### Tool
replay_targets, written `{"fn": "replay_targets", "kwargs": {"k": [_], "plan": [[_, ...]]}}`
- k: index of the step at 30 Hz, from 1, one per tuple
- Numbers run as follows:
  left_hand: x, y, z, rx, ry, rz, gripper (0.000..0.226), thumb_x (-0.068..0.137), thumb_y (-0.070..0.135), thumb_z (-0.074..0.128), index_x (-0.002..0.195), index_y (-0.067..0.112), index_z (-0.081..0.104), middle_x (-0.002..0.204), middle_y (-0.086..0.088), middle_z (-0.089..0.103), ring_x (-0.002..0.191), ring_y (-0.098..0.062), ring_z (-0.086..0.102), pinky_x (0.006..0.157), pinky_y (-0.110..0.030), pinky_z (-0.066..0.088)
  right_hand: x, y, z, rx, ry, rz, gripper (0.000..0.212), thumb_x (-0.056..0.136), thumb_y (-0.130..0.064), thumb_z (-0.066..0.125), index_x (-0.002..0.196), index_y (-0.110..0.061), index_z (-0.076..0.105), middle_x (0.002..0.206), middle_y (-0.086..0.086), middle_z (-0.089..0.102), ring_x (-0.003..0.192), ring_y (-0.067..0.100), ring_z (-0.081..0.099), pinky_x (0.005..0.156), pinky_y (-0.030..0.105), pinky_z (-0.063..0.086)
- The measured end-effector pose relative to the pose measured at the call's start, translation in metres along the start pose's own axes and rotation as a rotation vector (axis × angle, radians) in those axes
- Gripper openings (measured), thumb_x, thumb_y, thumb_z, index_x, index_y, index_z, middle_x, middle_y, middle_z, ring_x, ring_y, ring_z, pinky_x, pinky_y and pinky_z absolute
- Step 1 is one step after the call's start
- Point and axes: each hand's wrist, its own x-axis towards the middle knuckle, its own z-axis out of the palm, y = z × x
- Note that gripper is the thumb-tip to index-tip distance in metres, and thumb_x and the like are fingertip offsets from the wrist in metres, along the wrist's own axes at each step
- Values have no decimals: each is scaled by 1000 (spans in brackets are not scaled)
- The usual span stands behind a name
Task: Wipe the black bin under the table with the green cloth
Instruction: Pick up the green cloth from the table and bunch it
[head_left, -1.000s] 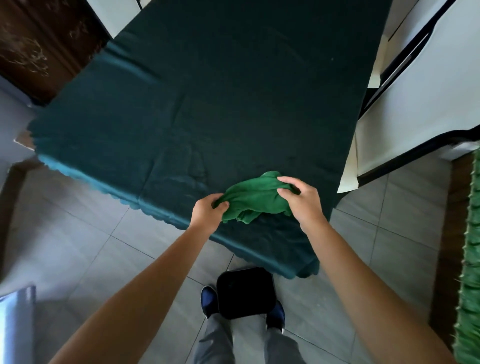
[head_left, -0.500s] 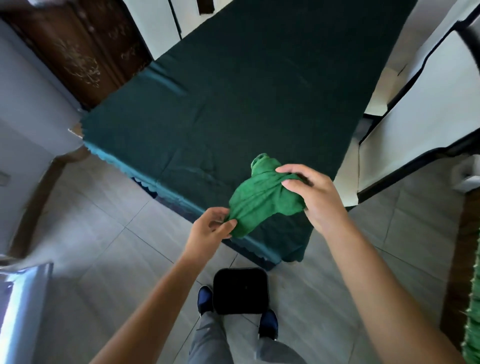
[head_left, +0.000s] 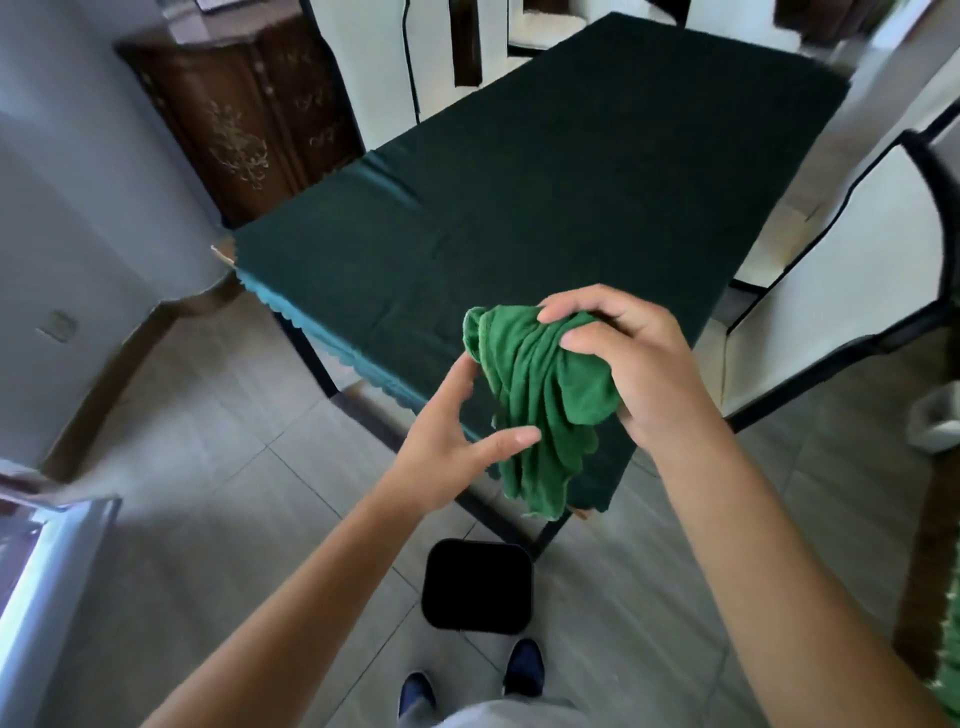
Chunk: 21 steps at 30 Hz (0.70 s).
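Fingers (head_left: 582, 340) of the right hand (head_left: 639, 374) are clenched on the green cloth (head_left: 540, 395); left hand (head_left: 447, 447) fingers are released; a pad should be bunched before the black bin (head_left: 478, 587) below is reached.

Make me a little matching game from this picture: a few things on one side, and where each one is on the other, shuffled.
Things:
1. green cloth
2. black bin
3. dark wooden cabinet
4. dark green tablecloth

Places:
A. on the tiled floor, just ahead of the person's shoes
B. spread over the table top
C. bunched in the right hand, with the open left hand reaching toward it
D. against the wall, beyond the table's far left corner

Pairs: 1-C, 2-A, 3-D, 4-B
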Motion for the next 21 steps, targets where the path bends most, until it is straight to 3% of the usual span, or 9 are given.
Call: {"fn": "replay_targets", "kwargs": {"k": [3,7,9,14,17,19,21], "plan": [[-10,-1,-4,-146,-12,-57,72,83,26,79,145,16,43,135,12,64,129,-8,59,105,-30,50,-6,-9,17,147,-13,25,38,86,10,50,84,-16,77,103,2,77,101,18,73,88,33,59],[-34,-2,-23,-167,20,-88,17,87,30,72,99,18,71,90,15,77,86,-3,72,75,-19,54,-13,-15,40,181,15,27,36,85,7,51,87,-16,78,104,4,76,102,20,72,93,39,60],[-47,-1,-36,-212,-11,-120,25,90,32,64,88,9,72,81,5,74,75,-10,69,69,-26,56,-17,-14,46,135,90,32,36,87,9,52,90,-16,77,104,6,74,101,22,71,96,43,58],[-83,-6,-59,-370,-120,-270,38,93,37,62,96,1,74,90,-11,77,81,-23,74,73,-32,59,-29,5,58,86,288,135,34,84,13,54,85,-14,76,98,11,77,96,25,73,94,44,60],[-105,-14,-66,-496,-179,-354,40,94,36,66,108,-2,72,106,-26,74,95,-39,73,88,-47,59,-38,28,64,4,387,248,32,80,8,58,84,-17,78,92,10,77,91,26,73,92,46,60],[-115,-14,-71,-576,-227,-381,33,96,22,63,118,-3,69,116,-30,70,104,-45,70,96,-53,55,-51,46,67,-91,423,354,31,82,3,60,85,-21,79,87,4,76,84,22,71,79,38,62],[-123,-14,-74,-610,-268,-398,32,94,11,63,121,-4,66,119,-34,67,107,-47,68,97,-56,54,-72,61,73,-127,398,454,29,89,-1,59,91,-21,80,80,-1,74,69,14,67,56,23,53]]}}
